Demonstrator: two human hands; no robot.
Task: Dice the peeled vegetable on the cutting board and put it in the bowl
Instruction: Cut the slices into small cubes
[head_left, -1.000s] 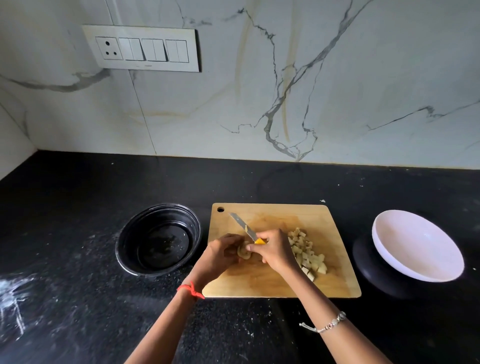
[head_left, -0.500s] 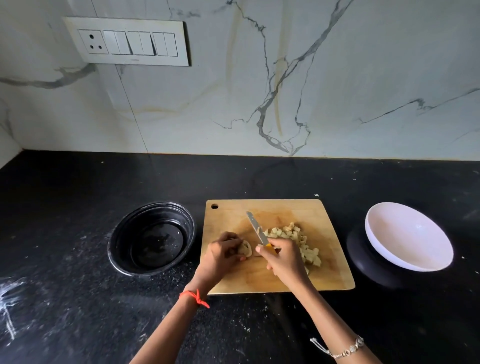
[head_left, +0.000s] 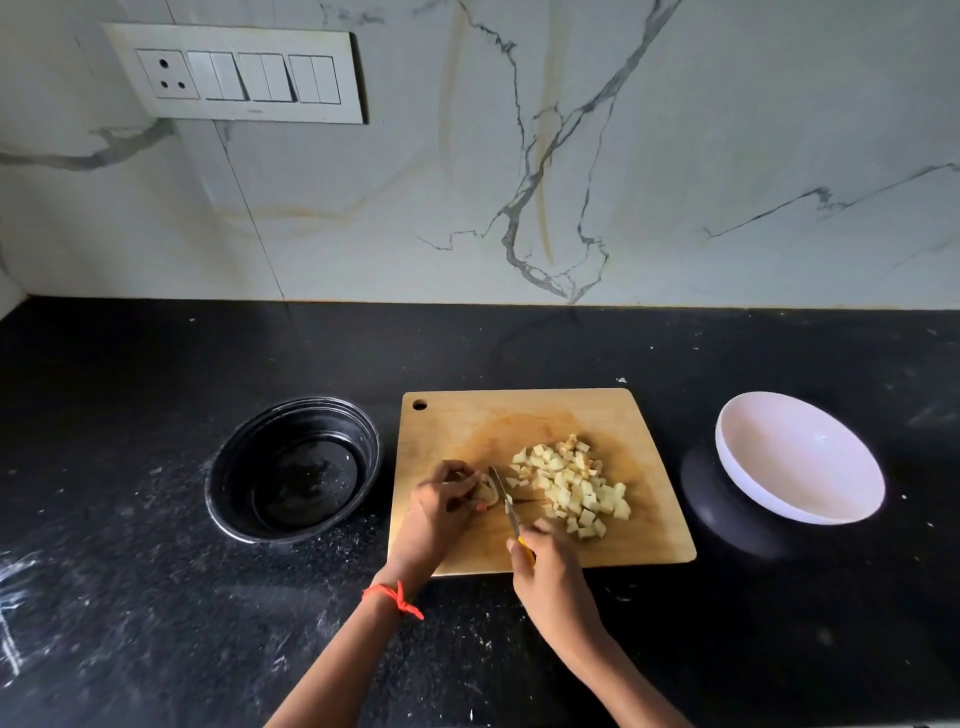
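A wooden cutting board lies in the middle of the black counter. On its right half sits a heap of pale diced vegetable cubes. My left hand pinches the last uncut pale vegetable piece against the board. My right hand grips a knife by its yellow handle, blade pointing away from me, right beside that piece. A white bowl sits tilted to the right of the board, with nothing inside.
A black round bowl stands left of the board, wet inside. The white bowl leans on a dark round base. A marble wall with a switch panel rises behind the counter. White smears mark the counter at left.
My right hand has drawn back toward me along the board, so the knife blade now lies between the held piece and the cubes. The diced heap is now uncovered.
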